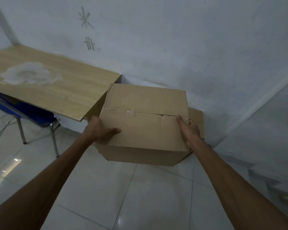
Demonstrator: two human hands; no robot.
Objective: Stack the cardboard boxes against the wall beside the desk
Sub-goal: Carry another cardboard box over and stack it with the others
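cardboard box gripped between hands | left hand at 9 o'clock, thumb on top | right hand at 3 o'clock, fingers curled over the edge | desk at 10 o'clock

My view is dim and bluish. Glare spots shine on the floor tiles at near left. Edges bend and blur.

The upper box hides most of the lower box.
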